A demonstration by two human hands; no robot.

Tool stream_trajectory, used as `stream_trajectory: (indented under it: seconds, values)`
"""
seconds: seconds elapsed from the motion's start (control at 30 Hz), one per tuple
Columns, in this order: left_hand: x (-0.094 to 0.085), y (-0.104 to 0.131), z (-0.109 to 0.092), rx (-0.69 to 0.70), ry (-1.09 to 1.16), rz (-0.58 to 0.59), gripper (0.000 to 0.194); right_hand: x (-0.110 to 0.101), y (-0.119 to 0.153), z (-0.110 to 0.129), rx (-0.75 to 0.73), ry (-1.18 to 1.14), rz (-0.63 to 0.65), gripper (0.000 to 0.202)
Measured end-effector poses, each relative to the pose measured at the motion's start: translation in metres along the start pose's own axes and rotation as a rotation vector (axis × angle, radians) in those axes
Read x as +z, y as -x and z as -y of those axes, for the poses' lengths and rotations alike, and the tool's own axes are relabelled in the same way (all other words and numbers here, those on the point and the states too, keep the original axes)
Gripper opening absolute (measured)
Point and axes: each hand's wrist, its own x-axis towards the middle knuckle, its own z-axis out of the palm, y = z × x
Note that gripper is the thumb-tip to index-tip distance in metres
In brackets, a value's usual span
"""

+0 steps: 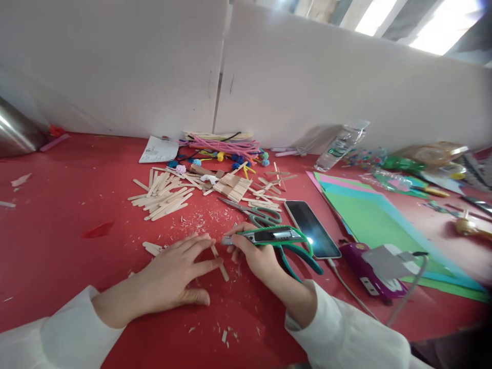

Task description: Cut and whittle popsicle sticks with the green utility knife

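My left hand [180, 271] lies flat on the red table with its fingers spread. Two of its fingertips press on a small wooden craft stick [220, 262]. My right hand [251, 251] is closed round a green utility knife [274, 234], whose blade end points left, close beside the stick. Whether the blade touches the wood I cannot tell. Under the right hand and knife are teal-handled pliers [300, 256], partly hidden. Just beyond lie scissors [265, 215] with grey-green handles. Other craft sticks [152, 248] show beside my left hand.
Behind the hands are a pile of craft sticks [165, 195], pipe cleaners [226, 146] and wood shavings [202, 218]. To the right are a phone [313, 228] on a cable, coloured paper [369, 210], a purple device [355, 256] and a plastic bottle [338, 148]. A white partition [115, 66] stands behind.
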Motion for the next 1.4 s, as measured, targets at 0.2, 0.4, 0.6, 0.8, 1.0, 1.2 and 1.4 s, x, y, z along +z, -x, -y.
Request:
stream_trajectory:
  seconds: [0.2, 0.4, 0.6, 0.8, 1.0, 1.2, 1.4]
  values:
    - [0.006, -0.005, 0.007, -0.082, -0.039, -0.254, 0.036, -0.002, -0.001, 0.002, -0.087, 0.041, 0.009, 0.011]
    - [0.005, -0.010, 0.009, -0.105, -0.015, -0.289, 0.021, -0.002, 0.000, 0.000, -0.134, 0.101, 0.037, 0.011]
    - [0.001, -0.010, 0.008, -0.166, 0.033, -0.243, 0.014, -0.004, -0.001, 0.005, -0.123, 0.085, 0.034, 0.013]
    - [0.005, -0.009, 0.001, -0.208, -0.025, -0.261, 0.023, -0.008, 0.002, 0.003, -0.217, 0.229, 0.086, 0.009]
    - [0.002, -0.004, -0.004, -0.075, 0.034, -0.287, 0.018, -0.011, 0.009, 0.008, -0.348, 0.540, 0.230, 0.013]
    - [0.006, -0.001, -0.004, 0.115, 0.014, -0.334, 0.020, -0.012, 0.013, 0.014, -0.382, 0.663, 0.342, 0.015]
    - [0.008, -0.001, -0.005, 0.113, 0.011, -0.324, 0.030, -0.012, 0.014, 0.015, -0.370, 0.650, 0.350, 0.015]
